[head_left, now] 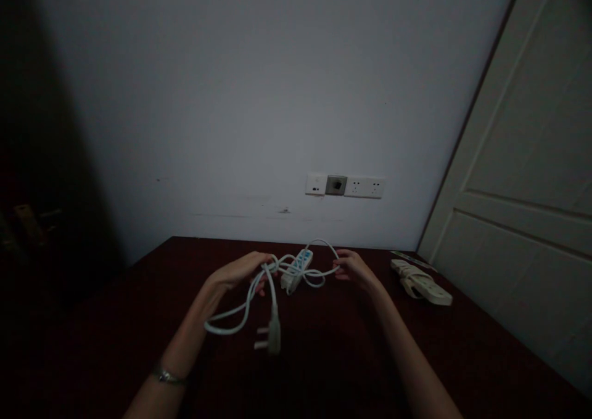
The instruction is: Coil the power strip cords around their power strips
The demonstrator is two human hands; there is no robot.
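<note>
My left hand (240,270) is closed on the white cable (240,311) of a power strip, holding it above a dark red table (324,357). The cable loops down below that hand and ends in a white plug (272,339) that hangs near the tabletop. My right hand (354,266) pinches another loop of the same cable. Between the two hands hangs the white power strip (298,265) with blue switches, tangled in cable.
A second, cream power strip (423,282) with its bundled cord lies at the table's right rear. A row of wall sockets (345,186) sits on the white wall above the table. A pale door (522,178) stands to the right. The left side is dark.
</note>
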